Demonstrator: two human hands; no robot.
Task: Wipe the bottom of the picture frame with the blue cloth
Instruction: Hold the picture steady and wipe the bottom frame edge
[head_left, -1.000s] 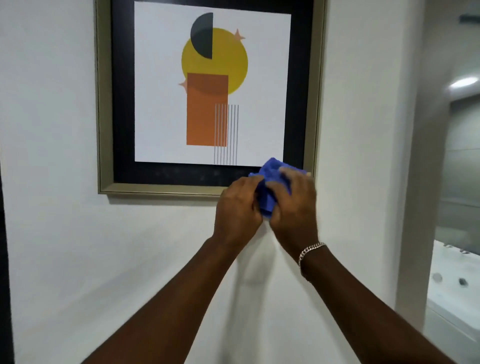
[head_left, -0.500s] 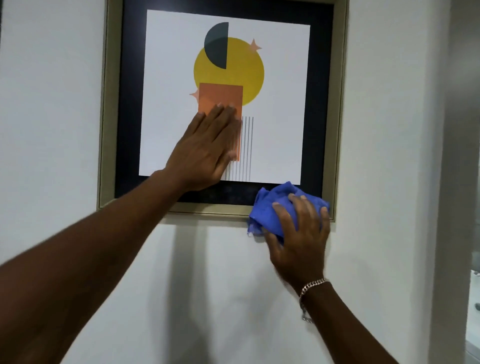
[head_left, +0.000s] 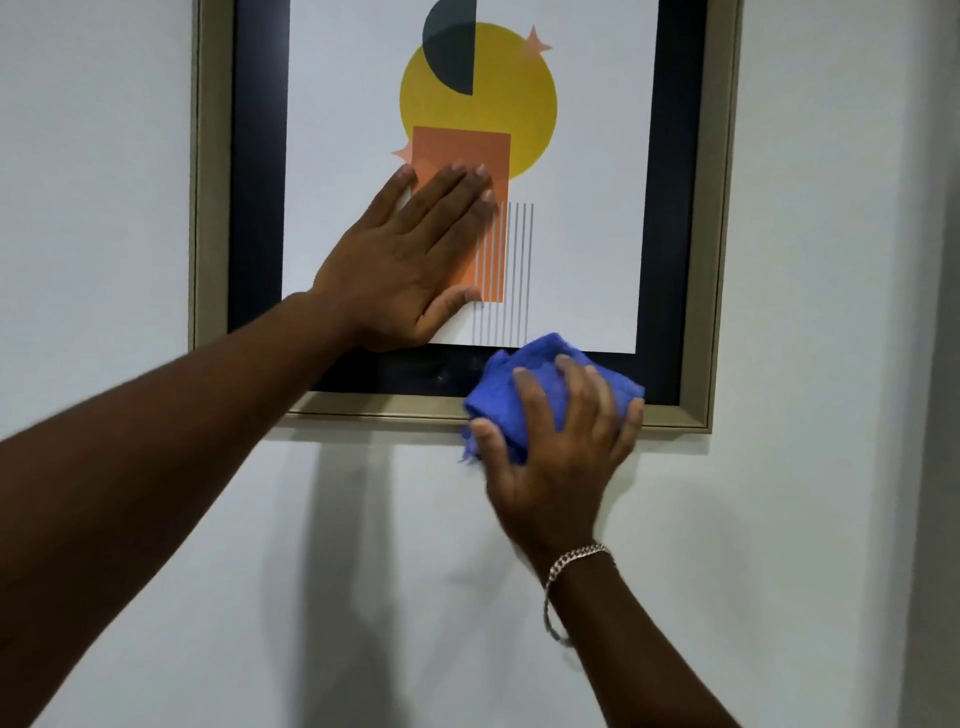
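Observation:
A picture frame (head_left: 722, 218) with a dull gold moulding and a black mat hangs on the white wall; its top is cut off by the view. My right hand (head_left: 558, 457) presses a bunched blue cloth (head_left: 540, 369) against the frame's bottom rail, right of its middle, fingers spread over the cloth. My left hand (head_left: 410, 260) lies flat on the glass over the orange rectangle of the print, fingers together and holding nothing. A silver bracelet sits on my right wrist.
White wall (head_left: 156, 156) surrounds the frame on the left, below and right. At the far right a wall corner (head_left: 935, 364) runs vertically. Both forearms cross the lower part of the view.
My left hand left the cloth and went flat onto the glass. My right hand has slid the cloth leftward along the bottom rail from the lower right corner. The view has moved closer.

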